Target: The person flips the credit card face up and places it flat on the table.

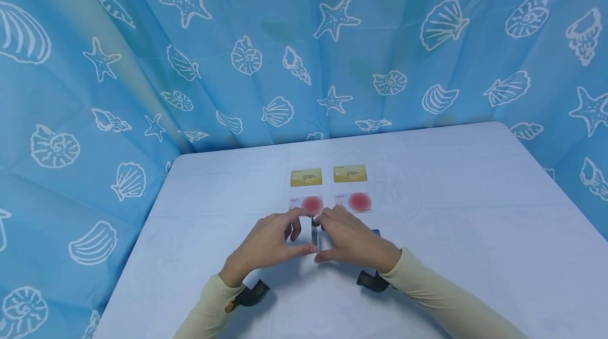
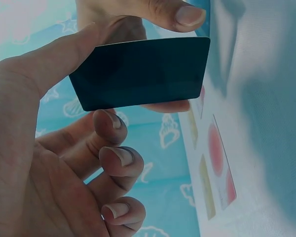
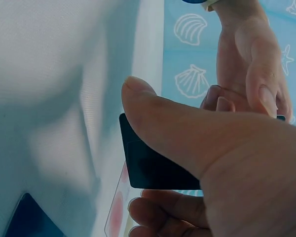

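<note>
A dark card [image 2: 143, 74] with rounded corners stands on edge between the two hands, seen almost edge-on in the head view. My left hand [image 1: 268, 238] pinches one end of it by the long edges, thumb on one and a fingertip on the other. Its remaining fingers are bent beside the card in the left wrist view. From the other side my right hand [image 1: 351, 238] holds the same card, its thumb across the face in the right wrist view. A blue card [image 1: 377, 232] lies on the table, mostly hidden by the right hand.
Beyond the hands, two gold cards [image 1: 306, 177] lie side by side on the white table [image 1: 228, 186]. Nearer sit two pale cards with red circles [image 1: 359, 202], the left one partly covered by fingers. A blue shell-patterned curtain [image 1: 266, 54] hangs behind.
</note>
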Demonstrator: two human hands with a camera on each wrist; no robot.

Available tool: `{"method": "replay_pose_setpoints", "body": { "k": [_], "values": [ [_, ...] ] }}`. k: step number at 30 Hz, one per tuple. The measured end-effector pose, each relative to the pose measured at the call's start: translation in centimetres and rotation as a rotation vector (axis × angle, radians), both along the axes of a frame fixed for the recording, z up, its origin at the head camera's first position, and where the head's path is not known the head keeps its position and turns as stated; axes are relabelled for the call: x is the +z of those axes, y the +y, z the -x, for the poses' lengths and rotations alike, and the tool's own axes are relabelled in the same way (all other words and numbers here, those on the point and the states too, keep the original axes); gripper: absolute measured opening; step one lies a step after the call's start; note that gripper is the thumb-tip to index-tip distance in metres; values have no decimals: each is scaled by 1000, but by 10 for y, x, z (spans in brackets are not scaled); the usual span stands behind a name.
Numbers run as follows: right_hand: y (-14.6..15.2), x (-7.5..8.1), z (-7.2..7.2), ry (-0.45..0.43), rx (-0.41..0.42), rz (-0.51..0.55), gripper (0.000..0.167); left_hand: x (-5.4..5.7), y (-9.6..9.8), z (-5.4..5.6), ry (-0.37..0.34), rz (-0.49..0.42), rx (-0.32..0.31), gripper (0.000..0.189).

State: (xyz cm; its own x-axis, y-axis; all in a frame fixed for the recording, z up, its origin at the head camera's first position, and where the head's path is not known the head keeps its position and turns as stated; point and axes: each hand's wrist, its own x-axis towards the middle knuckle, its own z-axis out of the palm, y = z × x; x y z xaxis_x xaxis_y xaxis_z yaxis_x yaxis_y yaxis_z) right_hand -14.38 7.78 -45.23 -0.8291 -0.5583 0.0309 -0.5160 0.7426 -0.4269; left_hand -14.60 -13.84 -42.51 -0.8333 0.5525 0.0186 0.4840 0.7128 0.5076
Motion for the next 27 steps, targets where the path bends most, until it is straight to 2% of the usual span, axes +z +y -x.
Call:
{"method": "replay_pose_setpoints", "body": {
  "k": [13, 27],
  "values": [
    [0, -1, 0, 21, -1, -9, 63, 0, -1, 0, 5, 0, -4, 62],
    [0, 1, -1, -14, -31, -35, 62, 5, -9, 1, 3, 11, 9, 65]
  ]
}}
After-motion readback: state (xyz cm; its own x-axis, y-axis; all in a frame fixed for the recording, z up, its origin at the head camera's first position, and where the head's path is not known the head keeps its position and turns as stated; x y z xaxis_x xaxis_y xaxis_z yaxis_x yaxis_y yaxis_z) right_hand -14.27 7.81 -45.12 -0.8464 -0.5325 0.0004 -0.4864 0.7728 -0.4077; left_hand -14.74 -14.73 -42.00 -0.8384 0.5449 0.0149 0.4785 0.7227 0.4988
